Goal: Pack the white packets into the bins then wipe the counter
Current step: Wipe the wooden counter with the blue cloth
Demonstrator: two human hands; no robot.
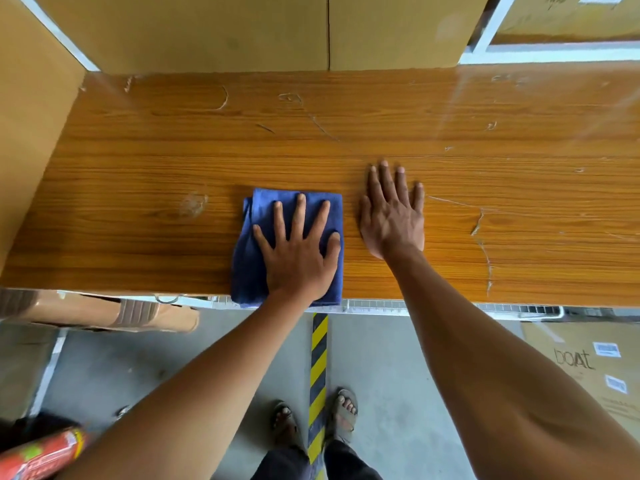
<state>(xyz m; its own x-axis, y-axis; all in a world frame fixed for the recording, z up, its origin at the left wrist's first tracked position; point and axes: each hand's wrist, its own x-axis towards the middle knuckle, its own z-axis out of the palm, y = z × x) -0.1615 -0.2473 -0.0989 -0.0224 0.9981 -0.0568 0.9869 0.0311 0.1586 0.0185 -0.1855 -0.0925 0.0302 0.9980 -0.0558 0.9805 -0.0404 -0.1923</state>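
Note:
A folded blue cloth lies on the wooden counter, near its front edge. My left hand presses flat on the cloth with its fingers spread and straight. Just to the right of the cloth, my right hand rests flat on the bare counter, fingers straight and close together. No white packets or bins are in view.
Large cardboard boxes stand along the counter's back and left end. The counter's surface is scratched. Below the front edge are a taped carton, a printed box, a yellow-black floor stripe and a red object.

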